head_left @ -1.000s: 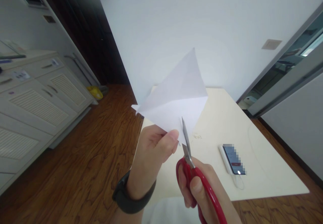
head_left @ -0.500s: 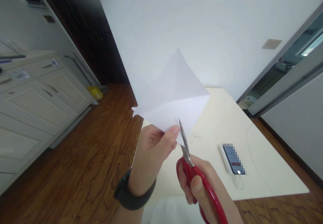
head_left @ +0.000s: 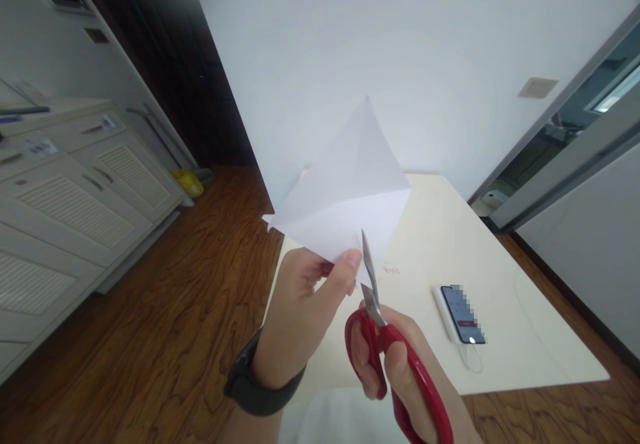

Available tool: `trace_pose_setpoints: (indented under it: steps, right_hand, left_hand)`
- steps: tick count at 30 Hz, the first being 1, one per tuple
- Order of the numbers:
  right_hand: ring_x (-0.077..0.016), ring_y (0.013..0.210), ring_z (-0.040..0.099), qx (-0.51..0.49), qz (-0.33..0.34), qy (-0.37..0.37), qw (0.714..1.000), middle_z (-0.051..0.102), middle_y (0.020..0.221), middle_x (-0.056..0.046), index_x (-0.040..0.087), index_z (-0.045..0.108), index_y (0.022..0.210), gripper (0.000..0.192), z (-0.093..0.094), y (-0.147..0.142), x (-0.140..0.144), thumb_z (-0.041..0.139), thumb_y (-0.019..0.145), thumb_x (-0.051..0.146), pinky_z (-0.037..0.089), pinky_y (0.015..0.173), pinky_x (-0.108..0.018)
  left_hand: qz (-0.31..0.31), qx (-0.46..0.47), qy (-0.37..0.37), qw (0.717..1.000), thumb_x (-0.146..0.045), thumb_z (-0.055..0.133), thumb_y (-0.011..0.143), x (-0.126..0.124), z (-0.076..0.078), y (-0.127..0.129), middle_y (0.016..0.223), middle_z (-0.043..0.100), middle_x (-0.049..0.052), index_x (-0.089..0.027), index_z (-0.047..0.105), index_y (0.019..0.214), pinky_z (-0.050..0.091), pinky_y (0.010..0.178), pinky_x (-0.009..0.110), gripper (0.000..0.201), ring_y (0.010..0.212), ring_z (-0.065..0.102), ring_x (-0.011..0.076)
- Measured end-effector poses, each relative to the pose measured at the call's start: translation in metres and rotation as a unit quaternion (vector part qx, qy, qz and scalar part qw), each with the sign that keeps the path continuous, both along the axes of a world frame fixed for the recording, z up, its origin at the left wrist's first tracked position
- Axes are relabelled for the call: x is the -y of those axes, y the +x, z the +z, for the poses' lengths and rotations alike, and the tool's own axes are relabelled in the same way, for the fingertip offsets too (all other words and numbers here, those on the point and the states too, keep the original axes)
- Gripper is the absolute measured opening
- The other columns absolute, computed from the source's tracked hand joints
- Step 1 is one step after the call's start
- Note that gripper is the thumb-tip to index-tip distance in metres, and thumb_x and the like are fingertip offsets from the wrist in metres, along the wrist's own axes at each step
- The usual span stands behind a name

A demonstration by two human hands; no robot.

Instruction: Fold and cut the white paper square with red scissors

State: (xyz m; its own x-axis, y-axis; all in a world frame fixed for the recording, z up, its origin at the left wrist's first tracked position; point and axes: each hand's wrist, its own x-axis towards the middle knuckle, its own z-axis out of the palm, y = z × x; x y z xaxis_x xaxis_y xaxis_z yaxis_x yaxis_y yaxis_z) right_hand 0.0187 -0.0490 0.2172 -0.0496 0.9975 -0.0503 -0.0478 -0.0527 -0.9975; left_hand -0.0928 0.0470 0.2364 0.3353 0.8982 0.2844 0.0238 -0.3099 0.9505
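Note:
A creased sheet of white paper (head_left: 345,191) is held up above the table, with a peak at its top and a small ragged strip at its left corner. My left hand (head_left: 315,291), a black band on its wrist, pinches the paper's lower edge between thumb and fingers. Red-handled scissors (head_left: 374,297) are in my right hand (head_left: 400,364), thumb and fingers through the loops. The blades stand apart and point upward, one in front of the paper's lower edge just right of my left thumb. The other blade is partly hidden by the paper.
On the right of the cream table (head_left: 450,244) lies a phone (head_left: 463,314) on a white block with a cable. White cabinets (head_left: 85,197) line the left side over a wooden floor (head_left: 200,297). A white wall (head_left: 310,64) rises behind the table.
The scissors' handles and blades have spread wider apart. The paper's top has shifted slightly right and its right corner slightly left, while my left hand keeps its grip.

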Motion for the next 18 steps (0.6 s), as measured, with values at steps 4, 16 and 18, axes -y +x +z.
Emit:
trace_pose_setpoints:
  steps: [4, 16, 18]
  right_hand:
    - [-0.0141, 0.062, 0.038, 0.020, -0.023, -0.011, 0.999, 0.040, 0.071, 0.000, 0.020, 0.042, 0.074, 0.048, 0.0042, -0.0019, 0.0039, 0.035, 0.088, 0.065, 0.033, 0.059, -0.029]
    - [-0.0143, 0.059, 0.043, 0.052, 0.015, 0.024, 0.998, 0.043, 0.062, 0.001, 0.020, 0.045, 0.073, 0.045, 0.0011, 0.0002, 0.0021, 0.035, 0.091, 0.061, 0.034, 0.061, -0.029]
    - [-0.0149, 0.061, 0.043, 0.069, 0.013, 0.028, 0.997, 0.043, 0.062, 0.001, 0.020, 0.044, 0.072, 0.044, 0.0016, 0.0017, 0.0028, 0.036, 0.091, 0.059, 0.034, 0.061, -0.029]
  left_hand:
    - [0.005, -0.007, 0.016, 1.000, -0.025, 0.050, 0.087, 0.0004, 0.0000, -0.0008, 0.041, 0.032, -0.006, -0.019, 0.043, 0.047, 0.027, 0.036, 0.021, 0.041, 0.036, 0.030, 0.0070]
    - [-0.005, -0.007, 0.014, 1.000, -0.024, 0.049, 0.087, 0.0052, 0.0020, -0.0030, 0.040, 0.033, -0.006, -0.019, 0.039, 0.047, 0.026, 0.036, 0.022, 0.042, 0.036, 0.030, 0.0067]
    - [0.005, -0.005, 0.006, 1.000, -0.024, 0.049, 0.086, 0.0064, 0.0022, -0.0020, 0.039, 0.032, -0.006, -0.019, 0.038, 0.046, 0.026, 0.036, 0.022, 0.042, 0.036, 0.030, 0.0069]
